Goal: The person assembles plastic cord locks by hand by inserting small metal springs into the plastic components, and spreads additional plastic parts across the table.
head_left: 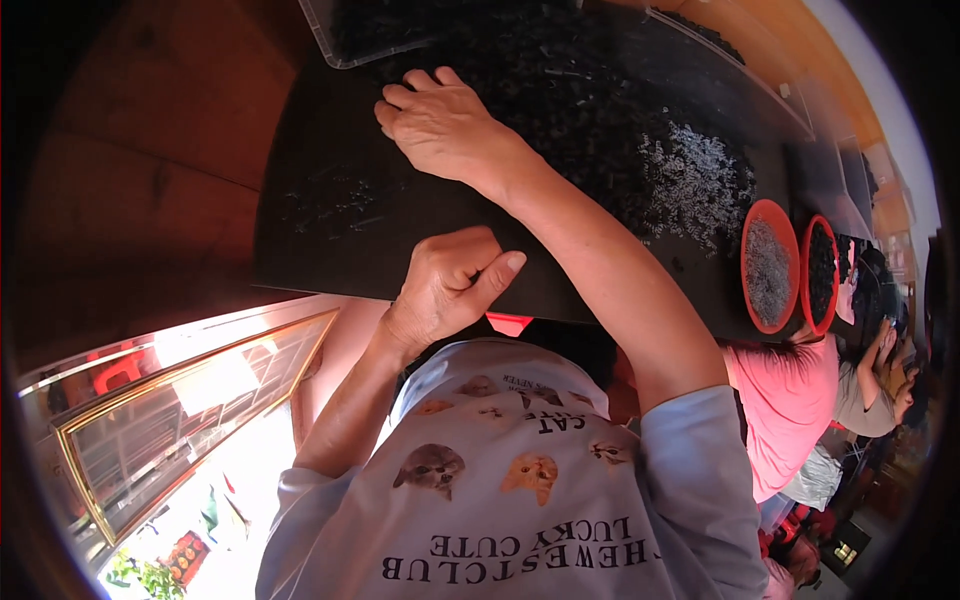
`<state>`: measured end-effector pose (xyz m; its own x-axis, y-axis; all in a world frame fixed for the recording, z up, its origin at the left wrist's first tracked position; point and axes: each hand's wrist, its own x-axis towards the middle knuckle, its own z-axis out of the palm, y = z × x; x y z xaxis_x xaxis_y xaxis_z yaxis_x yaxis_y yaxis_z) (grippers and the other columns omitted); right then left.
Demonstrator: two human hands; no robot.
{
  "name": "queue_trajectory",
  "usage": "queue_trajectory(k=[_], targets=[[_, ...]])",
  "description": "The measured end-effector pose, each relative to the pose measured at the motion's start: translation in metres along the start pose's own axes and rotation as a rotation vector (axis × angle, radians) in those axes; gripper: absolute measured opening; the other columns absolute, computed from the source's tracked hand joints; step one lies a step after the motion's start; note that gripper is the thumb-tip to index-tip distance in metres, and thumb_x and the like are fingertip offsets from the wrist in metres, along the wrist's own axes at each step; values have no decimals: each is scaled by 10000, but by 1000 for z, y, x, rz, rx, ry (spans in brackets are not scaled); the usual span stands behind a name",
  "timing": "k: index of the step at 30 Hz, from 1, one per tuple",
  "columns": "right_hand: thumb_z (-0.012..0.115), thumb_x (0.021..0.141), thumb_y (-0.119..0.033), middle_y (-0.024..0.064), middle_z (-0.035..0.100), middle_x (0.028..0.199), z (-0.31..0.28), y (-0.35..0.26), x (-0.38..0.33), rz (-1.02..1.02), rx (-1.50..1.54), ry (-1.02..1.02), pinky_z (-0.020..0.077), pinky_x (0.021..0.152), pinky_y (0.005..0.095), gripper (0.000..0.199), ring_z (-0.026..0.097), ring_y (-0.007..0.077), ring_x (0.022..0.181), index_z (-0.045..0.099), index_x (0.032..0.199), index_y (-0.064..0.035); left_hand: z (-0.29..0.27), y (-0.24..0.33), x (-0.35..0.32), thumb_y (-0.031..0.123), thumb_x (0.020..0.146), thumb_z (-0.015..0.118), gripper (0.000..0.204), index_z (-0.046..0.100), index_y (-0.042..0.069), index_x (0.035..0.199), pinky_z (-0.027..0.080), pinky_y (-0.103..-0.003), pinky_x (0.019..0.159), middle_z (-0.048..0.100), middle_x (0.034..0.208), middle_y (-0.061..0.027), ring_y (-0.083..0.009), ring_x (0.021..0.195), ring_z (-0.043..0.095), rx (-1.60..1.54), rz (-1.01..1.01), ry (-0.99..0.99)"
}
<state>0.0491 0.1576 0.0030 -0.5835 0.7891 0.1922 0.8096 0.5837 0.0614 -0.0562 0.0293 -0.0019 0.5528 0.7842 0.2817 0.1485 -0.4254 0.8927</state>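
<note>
Over the dark table, my right hand reaches across to the edge of a spread heap of small black pieces. Its fingers curl downward, and their tips and anything in them are hidden. Closer to my body, at the near edge of the table, my left hand is closed with the thumb pressed against the bent fingers. What it holds, if anything, cannot be seen. Some tiny dark pieces lie scattered on the table to the left. A pile of small silvery pieces lies right of the black heap.
Two orange-red bowls stand at the right: one with silvery pieces, another with black pieces. A clear plastic bin borders the far side. A person in a pink top sits to my right, others beyond. A gold-framed panel is at lower left.
</note>
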Motion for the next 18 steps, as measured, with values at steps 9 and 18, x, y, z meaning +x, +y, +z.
queue_trajectory(k=[9, 18], targets=[[691, 841, -146, 109, 597, 1138, -47, 46, -132, 151, 190, 531, 481, 837, 417, 354, 599, 300, 1004, 624, 1177, -59, 0, 1, -2, 107, 932, 658, 351, 496, -39, 657, 335, -318, 506, 440, 611, -71, -170, 544, 393, 22, -23, 7], [824, 687, -484, 92, 642, 893, -64, 28, -260, 600, 148, 254, 520, 578, 374, 813, 665, 272, 714, 528, 1319, -65, 8, 1, 2, 137, 895, 694, 311, 542, 0, 662, 400, -354, 479, 506, 615, -90, -225, 511, 497, 190, 61, -33]])
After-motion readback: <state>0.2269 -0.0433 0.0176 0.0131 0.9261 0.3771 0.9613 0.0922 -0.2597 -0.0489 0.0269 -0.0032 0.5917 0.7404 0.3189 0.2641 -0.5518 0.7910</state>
